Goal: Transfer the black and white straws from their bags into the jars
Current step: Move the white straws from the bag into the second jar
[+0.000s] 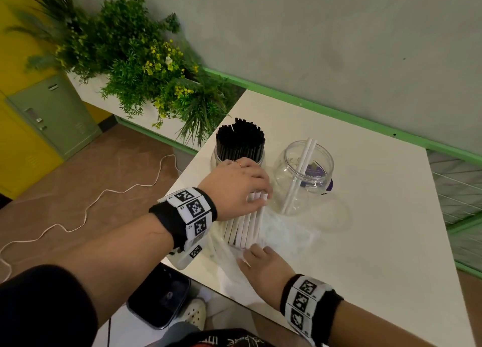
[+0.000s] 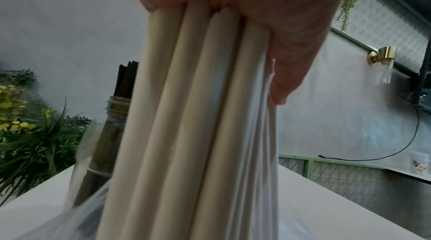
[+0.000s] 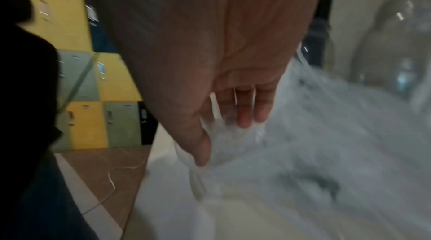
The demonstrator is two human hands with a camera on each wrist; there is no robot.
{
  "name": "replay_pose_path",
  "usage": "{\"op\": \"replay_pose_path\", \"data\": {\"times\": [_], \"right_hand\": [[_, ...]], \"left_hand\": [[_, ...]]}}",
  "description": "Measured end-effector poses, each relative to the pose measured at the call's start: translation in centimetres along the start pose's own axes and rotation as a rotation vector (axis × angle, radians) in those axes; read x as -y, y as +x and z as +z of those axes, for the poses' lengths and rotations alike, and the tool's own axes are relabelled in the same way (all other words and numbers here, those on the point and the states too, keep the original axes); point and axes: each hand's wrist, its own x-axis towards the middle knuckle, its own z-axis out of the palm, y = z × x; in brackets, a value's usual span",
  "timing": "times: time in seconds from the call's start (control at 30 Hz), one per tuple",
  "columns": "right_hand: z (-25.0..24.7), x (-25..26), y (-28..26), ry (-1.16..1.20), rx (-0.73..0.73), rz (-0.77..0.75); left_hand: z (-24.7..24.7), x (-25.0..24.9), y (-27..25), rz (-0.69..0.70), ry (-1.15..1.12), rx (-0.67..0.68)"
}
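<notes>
My left hand (image 1: 243, 187) grips the top ends of a bundle of white straws (image 1: 246, 228), whose lower ends sit in a clear plastic bag (image 1: 281, 235) on the white table (image 1: 365, 216). In the left wrist view the white straws (image 2: 198, 124) run down from my left hand (image 2: 245, 13). My right hand (image 1: 260, 262) pinches the bag's near edge; the right wrist view shows my right hand (image 3: 224, 115) and its fingertips on the crinkled bag (image 3: 303, 142). One jar (image 1: 238, 153) is packed with black straws (image 1: 241, 137). The other clear jar (image 1: 303, 177) holds two white straws (image 1: 300, 174).
A planter with green and yellow plants (image 1: 146, 67) stands behind the table's left corner. A white cord (image 1: 86, 211) lies on the floor, beside yellow and green lockers (image 1: 39, 124). A black bin (image 1: 159, 297) sits under the table's near edge. The wall (image 1: 339, 33) runs behind.
</notes>
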Motion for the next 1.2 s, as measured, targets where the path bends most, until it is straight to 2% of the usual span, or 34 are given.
{"op": "replay_pose_path", "data": {"times": [0.1, 0.13, 0.2, 0.3, 0.37, 0.43, 0.5, 0.67, 0.77, 0.8, 0.87, 0.93, 0.97, 1.0, 1.1, 1.2], "right_hand": [[-1.2, -1.4, -1.3, -0.075, -0.092, -0.026], [-0.9, -2.3, -1.4, -0.078, -0.059, -0.039], [-0.4, -3.9, -1.3, -0.05, -0.099, -0.061], [0.4, -6.0, -1.0, 0.242, -0.209, -0.004], [0.9, -7.3, -0.6, 0.448, -0.324, 0.104], [1.5, -7.9, -0.2, 0.659, -0.28, 0.248], [2.6, -7.8, 0.4, 0.741, -0.206, 0.349], [3.4, -7.0, 1.4, 0.79, -0.109, 0.398], [2.1, -6.7, 0.6, 0.695, -0.074, 0.368], [1.4, -6.5, 0.0, 0.614, -0.132, 0.326], [0.3, -6.4, -1.3, 0.385, -0.384, 0.239], [0.1, -6.5, -2.0, 0.226, -0.617, 0.237], [0.2, -6.5, -2.0, 0.209, -0.646, 0.256], [0.6, -6.5, -1.9, 0.213, -0.619, 0.278], [2.6, -5.8, -0.6, 0.324, -0.319, 0.342], [4.5, -5.0, 1.1, 0.381, -0.097, 0.404]], "left_hand": [[0.0, 0.0, -0.1, -0.003, -0.006, -0.015], [0.0, 0.0, -0.1, -0.005, -0.008, -0.02], [0.1, 0.0, -0.2, -0.009, -0.011, -0.023], [0.2, -0.1, -0.5, -0.015, -0.017, -0.048], [0.2, -0.1, -0.7, -0.021, -0.015, -0.059], [0.2, -0.2, -0.8, -0.028, -0.016, -0.055], [0.2, -0.3, -0.9, -0.029, -0.024, -0.048], [0.2, -0.5, -1.0, -0.036, -0.022, -0.045], [0.2, -0.6, -1.1, -0.043, -0.016, -0.05], [0.2, -0.6, -1.1, -0.047, -0.021, -0.05], [0.1, -0.6, -1.2, -0.052, -0.029, -0.051], [0.1, -0.5, -1.2, -0.052, -0.03, -0.051], [0.1, -0.4, -1.2, -0.052, -0.029, -0.05], [0.1, -0.5, -1.2, -0.051, -0.029, -0.047], [0.1, -0.5, -1.2, -0.056, -0.029, -0.048], [0.1, -0.7, -1.1, -0.053, -0.045, -0.042]]}}
